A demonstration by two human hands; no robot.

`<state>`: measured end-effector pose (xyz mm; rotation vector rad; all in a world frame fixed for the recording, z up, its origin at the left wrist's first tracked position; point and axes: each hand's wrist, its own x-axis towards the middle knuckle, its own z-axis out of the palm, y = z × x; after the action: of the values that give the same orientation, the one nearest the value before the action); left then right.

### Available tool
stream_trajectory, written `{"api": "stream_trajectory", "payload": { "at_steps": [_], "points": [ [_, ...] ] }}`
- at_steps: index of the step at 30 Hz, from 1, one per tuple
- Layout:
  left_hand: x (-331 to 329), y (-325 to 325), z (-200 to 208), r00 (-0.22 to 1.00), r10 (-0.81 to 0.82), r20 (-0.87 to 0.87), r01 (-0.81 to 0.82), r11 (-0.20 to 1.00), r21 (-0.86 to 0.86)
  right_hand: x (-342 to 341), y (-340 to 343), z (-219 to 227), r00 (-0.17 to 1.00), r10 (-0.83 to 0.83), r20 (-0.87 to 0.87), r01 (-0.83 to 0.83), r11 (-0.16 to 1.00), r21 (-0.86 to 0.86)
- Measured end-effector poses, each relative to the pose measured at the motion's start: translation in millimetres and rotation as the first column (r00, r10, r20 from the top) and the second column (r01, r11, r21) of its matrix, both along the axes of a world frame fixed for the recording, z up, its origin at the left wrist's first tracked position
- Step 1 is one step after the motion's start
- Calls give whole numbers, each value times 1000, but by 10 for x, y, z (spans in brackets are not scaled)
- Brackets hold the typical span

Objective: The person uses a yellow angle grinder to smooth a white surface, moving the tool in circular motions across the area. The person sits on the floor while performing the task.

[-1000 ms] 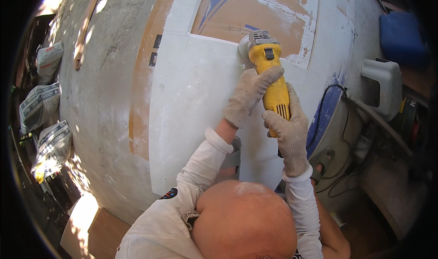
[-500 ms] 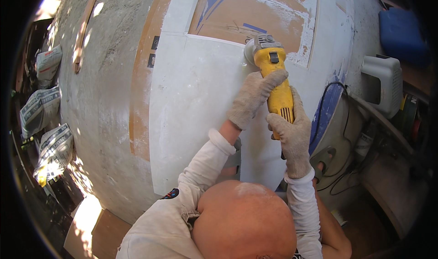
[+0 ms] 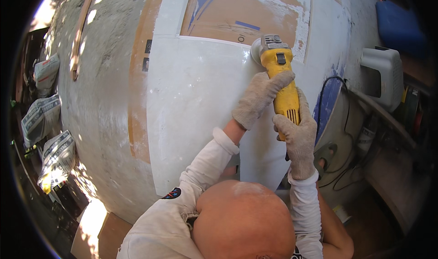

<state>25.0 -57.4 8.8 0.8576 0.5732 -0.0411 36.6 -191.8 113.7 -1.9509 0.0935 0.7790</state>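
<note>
A yellow angle grinder (image 3: 285,91) with a grey metal head (image 3: 272,41) lies between my two gloved hands. My left hand (image 3: 261,97), in a beige knit glove, is closed around the front of its body. The rear of the body sits in my right hand (image 3: 299,138), gloved alike. The grinder's pale round disc (image 3: 256,52) is against or just over a white-coated panel (image 3: 191,90), close to the lower edge of a brown cardboard-coloured area (image 3: 237,15). Whether the disc touches the surface, I cannot tell.
Several filled bags (image 3: 57,156) stand at the left. A wooden strip (image 3: 80,35) lies at the upper left. On the right are a blue container (image 3: 399,28), a grey plastic jug-like object (image 3: 383,78) and a black cord (image 3: 349,122).
The grinder and both hands have moved a little to the right across the panel. The view has also shifted slightly. My grip looks the same.
</note>
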Motion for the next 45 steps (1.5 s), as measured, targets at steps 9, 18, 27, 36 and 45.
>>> {"api": "stream_trajectory", "payload": {
  "at_steps": [9,18,27,36,45],
  "points": [
    [139,-175,19,998,-66,12,66,997,-25,24,-179,-13,997,-71,34,70,997,26],
    [324,-350,-33,971,-238,20,238,971,-23,95,-364,4,987,-152,54,151,988,34],
    [271,-262,63,964,-266,3,264,955,135,-26,-346,-11,986,-145,84,135,984,114],
    [-121,290,74,999,-22,-42,26,997,79,-129,129,-131,999,21,24,-24,990,140],
    [-208,493,10,996,63,-58,-60,997,52,-51,347,-119,991,134,7,-134,989,58]
  ]
}}
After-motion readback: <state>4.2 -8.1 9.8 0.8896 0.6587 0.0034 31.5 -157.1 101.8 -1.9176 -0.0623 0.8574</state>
